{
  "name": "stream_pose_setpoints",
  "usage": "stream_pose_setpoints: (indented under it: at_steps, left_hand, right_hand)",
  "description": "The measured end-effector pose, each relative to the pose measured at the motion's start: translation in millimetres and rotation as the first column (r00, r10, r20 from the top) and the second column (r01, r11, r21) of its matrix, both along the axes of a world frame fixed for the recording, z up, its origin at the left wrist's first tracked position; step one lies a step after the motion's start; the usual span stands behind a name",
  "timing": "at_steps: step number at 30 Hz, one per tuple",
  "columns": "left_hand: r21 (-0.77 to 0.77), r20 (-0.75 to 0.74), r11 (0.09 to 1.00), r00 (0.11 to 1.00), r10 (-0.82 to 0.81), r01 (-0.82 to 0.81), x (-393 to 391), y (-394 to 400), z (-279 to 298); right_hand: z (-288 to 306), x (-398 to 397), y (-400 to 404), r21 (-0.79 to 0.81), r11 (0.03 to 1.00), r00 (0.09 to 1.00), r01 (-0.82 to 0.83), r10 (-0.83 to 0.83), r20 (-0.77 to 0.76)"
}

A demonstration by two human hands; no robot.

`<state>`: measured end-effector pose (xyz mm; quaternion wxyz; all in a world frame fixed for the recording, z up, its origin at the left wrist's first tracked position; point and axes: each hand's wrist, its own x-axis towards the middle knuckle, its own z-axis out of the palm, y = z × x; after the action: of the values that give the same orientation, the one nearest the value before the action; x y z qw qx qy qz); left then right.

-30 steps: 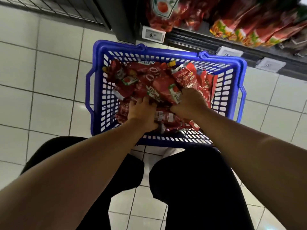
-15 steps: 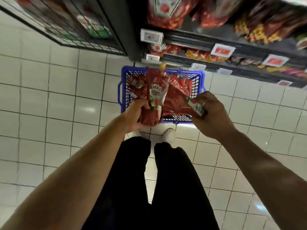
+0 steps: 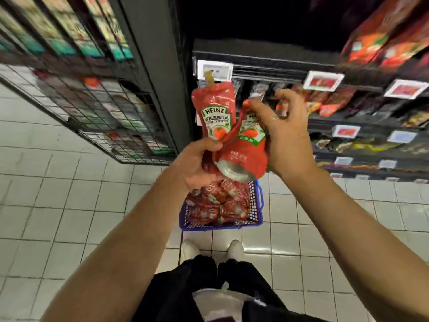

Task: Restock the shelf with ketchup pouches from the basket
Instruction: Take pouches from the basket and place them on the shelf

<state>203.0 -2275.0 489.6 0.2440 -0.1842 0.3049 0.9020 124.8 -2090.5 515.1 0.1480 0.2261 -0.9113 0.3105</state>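
Observation:
My left hand (image 3: 193, 162) grips the lower end of an upright red ketchup pouch (image 3: 214, 110) with a gold cap. My right hand (image 3: 284, 133) holds a second red ketchup pouch (image 3: 243, 156), tilted so its silver base shows, with the thumb on its top. Both pouches are raised in front of the dark shelf (image 3: 262, 59). Below them the blue basket (image 3: 256, 205) stands on the floor, filled with several more red pouches (image 3: 216, 203).
Shelves on the right carry red and orange packets (image 3: 332, 101) and white price tags (image 3: 323, 81). A black wire rack (image 3: 99, 108) with goods stands on the left. White floor tiles (image 3: 58, 194) surround the basket, and my white shoes (image 3: 189, 248) are just behind it.
I have stood up from the basket. Both hands rose from the pile, each with a pouch, to shelf height. The basket now lies far below.

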Motion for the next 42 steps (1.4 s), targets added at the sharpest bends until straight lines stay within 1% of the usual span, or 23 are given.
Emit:
stream_pose_setpoints:
  at_steps: [1, 4, 6, 7, 8, 9, 10, 11, 12, 13, 14, 15, 17, 19, 23, 25, 27, 29, 31, 34, 36, 39, 42]
  left_hand:
    - [0.023, -0.029, 1.0, 0.999, 0.016, -0.015, -1.5, 1.1, 8.3]
    - [0.029, -0.06, 0.997, 0.996, 0.067, -0.066, -7.1, 4.9, 28.1]
    - [0.016, -0.089, 0.995, 0.991, 0.096, -0.095, -12.1, 7.9, 39.3]
    - [0.022, -0.11, 0.994, 0.988, 0.105, -0.103, -15.1, 9.6, 45.3]
    - [0.036, -0.133, 0.994, 0.985, 0.109, -0.105, -18.3, 11.1, 51.2]
    - [0.051, -0.16, 0.993, 0.981, 0.11, -0.103, -21.3, 11.8, 55.9]
    - [0.051, -0.192, 0.994, 0.976, 0.105, -0.097, -24.6, 12.1, 63.0]
    - [0.033, -0.216, 0.995, 0.972, 0.095, -0.09, -26.9, 12.3, 70.3]
    - [-0.006, -0.242, 0.997, 0.967, 0.077, -0.081, -30.3, 12.6, 78.3]
    - [-0.06, -0.273, 0.995, 0.961, 0.055, -0.074, -34.7, 12.6, 85.5]
    - [-0.111, -0.305, 0.991, 0.952, 0.033, -0.07, -38.3, 12.3, 91.7]
    - [-0.157, -0.332, 0.985, 0.943, 0.015, -0.071, -42.9, 13.1, 99.9]
    - [-0.224, -0.356, 0.971, 0.935, -0.004, -0.081, -51.3, 16.3, 116.2]
    - [-0.265, -0.377, 0.959, 0.926, -0.006, -0.102, -60.5, 21.3, 131.5]
    - [-0.354, -0.425, 0.904, 0.902, 0.073, -0.24, -86.4, 36.2, 161.4]
    - [-0.397, -0.48, 0.874, 0.875, 0.062, -0.279, -98.2, 40.4, 175.6]
    - [-0.432, -0.506, 0.845, 0.86, 0.062, -0.315, -109.8, 45.0, 189.3]
    - [-0.46, -0.494, 0.812, 0.864, 0.102, -0.359, -120.2, 48.4, 199.1]
    - [-0.442, -0.49, 0.802, 0.857, 0.161, -0.403, -130.9, 53.4, 206.4]
    - [-0.424, -0.527, 0.798, 0.833, 0.167, -0.428, -145.5, 57.1, 217.3]
    - [-0.462, -0.55, 0.757, 0.819, 0.165, -0.462, -156.8, 56.3, 225.1]
    - [-0.499, -0.592, 0.682, 0.785, 0.181, -0.534, -174.4, 53.8, 239.4]
    - [-0.542, -0.618, 0.615, 0.768, 0.17, -0.573, -197.4, 42.8, 252.2]
  right_hand:
    - [9.6, 4.4, 1.7, 0.018, 1.0, 1.0, -0.015, 0.014, 0.026]
    - [39.6, 14.9, 6.6, 0.037, 0.995, 0.979, -0.088, 0.079, 0.185]
    - [55.9, 19.0, 9.9, -0.206, 0.977, 0.946, -0.051, 0.114, 0.304]
    - [61.5, 21.5, 11.5, -0.313, 0.95, 0.942, -0.003, 0.107, 0.317]
    - [67.2, 23.0, 11.7, -0.412, 0.907, 0.922, 0.091, 0.08, 0.38]
    - [74.1, 25.2, 10.9, -0.5, 0.843, 0.876, 0.199, 0.076, 0.476]
    - [80.7, 25.5, 10.8, -0.593, 0.748, 0.815, 0.299, 0.123, 0.567]
    - [87.0, 26.4, 11.2, -0.675, 0.626, 0.744, 0.39, 0.218, 0.632]
    - [94.0, 25.9, 12.7, -0.74, 0.508, 0.684, 0.442, 0.343, 0.644]
    - [100.0, 24.4, 14.9, -0.773, 0.422, 0.634, 0.473, 0.447, 0.631]
    - [104.4, 22.6, 16.9, -0.783, 0.371, 0.587, 0.499, 0.52, 0.621]
    - [109.9, 19.3, 19.1, -0.782, 0.357, 0.547, 0.511, 0.566, 0.617]
    - [117.4, 11.0, 22.4, -0.789, 0.403, 0.512, 0.464, 0.605, 0.61]
    - [123.0, -2.0, 26.9, -0.8, 0.446, 0.548, 0.401, 0.583, 0.6]
    - [145.9, -40.7, 49.2, -0.839, 0.411, 0.614, 0.356, 0.574, 0.542]
    - [158.5, -60.3, 60.2, -0.861, 0.406, 0.626, 0.306, 0.595, 0.503]
    - [168.5, -79.5, 72.5, -0.864, 0.424, 0.616, 0.272, 0.613, 0.495]
    - [175.3, -94.8, 81.7, -0.859, 0.463, 0.596, 0.22, 0.633, 0.494]
    - [180.6, -109.3, 88.9, -0.862, 0.477, 0.564, 0.171, 0.67, 0.483]
    - [186.8, -128.8, 92.5, -0.88, 0.45, 0.508, 0.149, 0.729, 0.459]
    - [192.5, -142.5, 91.7, -0.896, 0.411, 0.486, 0.169, 0.756, 0.439]
    - [206.2, -158.6, 86.0, -0.9, 0.391, 0.496, 0.191, 0.753, 0.433]
    - [218.2, -169.8, 79.7, -0.891, 0.424, 0.532, 0.162, 0.723, 0.441]
